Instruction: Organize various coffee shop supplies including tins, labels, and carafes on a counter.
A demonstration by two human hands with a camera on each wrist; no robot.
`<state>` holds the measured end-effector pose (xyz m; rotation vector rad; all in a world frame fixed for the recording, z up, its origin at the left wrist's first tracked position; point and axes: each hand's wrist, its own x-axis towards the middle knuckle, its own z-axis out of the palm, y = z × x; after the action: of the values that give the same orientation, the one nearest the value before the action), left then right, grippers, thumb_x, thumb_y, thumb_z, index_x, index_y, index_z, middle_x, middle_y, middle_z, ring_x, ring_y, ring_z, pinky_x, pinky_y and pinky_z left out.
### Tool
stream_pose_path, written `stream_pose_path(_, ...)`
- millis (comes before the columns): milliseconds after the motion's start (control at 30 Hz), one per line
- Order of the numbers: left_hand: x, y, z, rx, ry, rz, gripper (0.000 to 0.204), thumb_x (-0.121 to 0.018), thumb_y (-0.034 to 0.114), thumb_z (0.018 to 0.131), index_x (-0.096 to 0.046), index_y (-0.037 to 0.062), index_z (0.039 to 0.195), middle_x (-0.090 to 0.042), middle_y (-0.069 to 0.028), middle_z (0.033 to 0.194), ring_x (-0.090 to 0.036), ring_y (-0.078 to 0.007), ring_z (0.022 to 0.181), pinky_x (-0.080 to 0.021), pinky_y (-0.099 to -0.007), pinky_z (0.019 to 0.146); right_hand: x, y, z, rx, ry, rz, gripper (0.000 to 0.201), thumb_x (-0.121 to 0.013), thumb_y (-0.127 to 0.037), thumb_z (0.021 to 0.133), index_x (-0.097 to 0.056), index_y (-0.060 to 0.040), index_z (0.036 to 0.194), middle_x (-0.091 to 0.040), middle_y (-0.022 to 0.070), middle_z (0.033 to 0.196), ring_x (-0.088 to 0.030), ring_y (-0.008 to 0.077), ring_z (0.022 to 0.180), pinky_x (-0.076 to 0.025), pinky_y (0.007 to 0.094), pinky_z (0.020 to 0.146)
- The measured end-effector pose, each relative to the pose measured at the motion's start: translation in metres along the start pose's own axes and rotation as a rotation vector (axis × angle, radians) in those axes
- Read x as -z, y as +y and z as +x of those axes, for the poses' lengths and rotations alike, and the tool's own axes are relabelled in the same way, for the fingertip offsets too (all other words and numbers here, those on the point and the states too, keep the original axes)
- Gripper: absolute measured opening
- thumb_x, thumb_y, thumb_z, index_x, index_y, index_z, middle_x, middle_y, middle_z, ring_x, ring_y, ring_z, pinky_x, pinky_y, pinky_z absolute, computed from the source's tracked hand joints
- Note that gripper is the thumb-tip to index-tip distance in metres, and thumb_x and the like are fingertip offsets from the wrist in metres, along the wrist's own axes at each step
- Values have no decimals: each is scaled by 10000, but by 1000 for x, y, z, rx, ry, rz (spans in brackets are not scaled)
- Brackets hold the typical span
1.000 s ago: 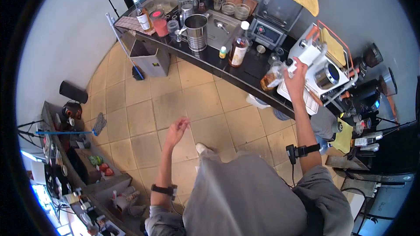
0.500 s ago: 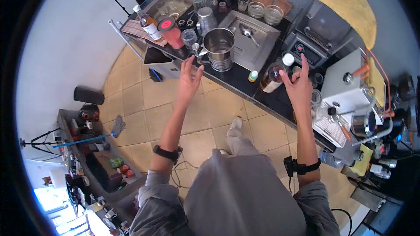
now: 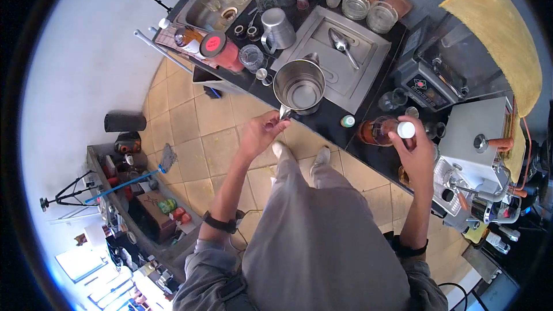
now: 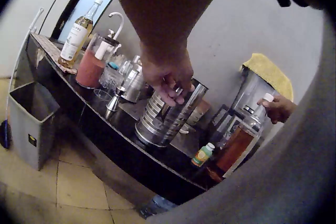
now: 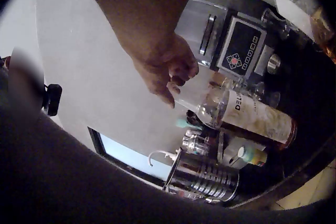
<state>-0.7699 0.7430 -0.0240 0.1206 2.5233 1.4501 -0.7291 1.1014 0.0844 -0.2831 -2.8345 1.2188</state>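
At the counter's front edge stands a large steel pitcher, upright with its inside bare to the bottom. My left hand holds the pitcher's handle, fingers curled at it; in the left wrist view the hand overlaps the ribbed pitcher. To the right, a syrup bottle with amber-brown liquid and a white cap stands on the counter. My right hand grips it at the neck, just by the cap. The label shows in the right wrist view on the bottle.
A small bottle with a pale green cap stands between pitcher and syrup. Left of the pitcher are a jigger, a glass jar and a pink-filled container. A scoop lies on a steel tray. An espresso machine stands right.
My left hand has moved up from the side to the pitcher's handle. My right hand has come from the espresso machine's side, leftward, onto the syrup bottle's neck. The view has shifted closer over the counter.
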Motion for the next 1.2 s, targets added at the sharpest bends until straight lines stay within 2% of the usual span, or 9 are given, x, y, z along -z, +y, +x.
stream_pose_path(133,-3,1,2,-48,-102,-17,294,-713,312,878,-652,25,900,-542,-32,630,-442,-101,578,-393,-291,547,15,-14,-14,-2,132,-56,503,-784,-131,787,-572,-90,1242,-611,44,820,-525,112,719,-426,246,665)
stream_pose_path(167,2,5,4,61,-274,2,237,-667,207,921,-676,8,1051,-676,-44,893,-617,-97,850,-510,-270,788,15,-16,-21,35,310,1,432,-765,-92,797,-594,-60,1192,-644,57,848,-561,116,745,-453,254,690)
stream_pose_path(233,3,13,5,18,-317,-135,233,-655,195,928,-669,8,1067,-670,-54,959,-621,-112,896,-516,-276,812,9,-27,-24,66,484,46,362,-747,-53,807,-616,-30,1143,-677,69,876,-598,121,771,-481,262,716)
stream_pose_path(333,8,11,10,8,-441,-299,228,-626,169,944,-643,5,1101,-633,-75,1106,-617,-154,1022,-520,-292,888,-21,-60,-23,409,331,181,110,-731,3,799,-671,-28,886,-683,77,802,-628,156,720,-503,276,679)
stream_pose_path(500,32,-24,27,-74,-321,-453,209,-550,181,990,-617,-7,1050,-612,-77,1087,-609,-144,977,-502,-291,830,-111,-66,-7,92,-198,58,155,-705,-131,852,-655,-12,939,-645,92,844,-637,258,809,-499,307,756)
stream_pose_path(733,56,-17,67,-61,-141,-445,273,-550,209,985,-564,46,1204,-590,-58,1163,-591,-146,990,-467,-294,867,-213,-51,-17,-137,-200,530,290,-628,-265,939,-621,-13,1081,-642,52,911,-610,177,925,-431,310,928)
stream_pose_path(933,51,-20,92,-214,-211,-410,396,-552,198,981,-498,60,1349,-539,-108,1306,-525,-198,1212,-436,-327,975,-230,-68,-21,-367,-235,933,174,-616,-209,958,-616,-34,955,-607,-13,917,-549,48,827,-449,222,736)
stream_pose_path(1000,48,-18,99,-220,-257,-421,419,-546,204,984,-478,55,1370,-522,-115,1334,-501,-206,1246,-415,-332,1005,-235,-60,-21,-374,-164,658,256,-650,-207,933,-591,-46,744,-551,-62,705,-444,22,610,-359,226,549)
stream_pose_path(1200,40,-5,108,-159,-399,-541,491,-528,229,995,-410,26,1426,-481,-118,1393,-437,-210,1308,-328,-334,1088,-240,-49,-21,-238,146,579,266,-658,-104,825,-541,-6,607,-419,-71,512,-357,23,506,-287,273,446)
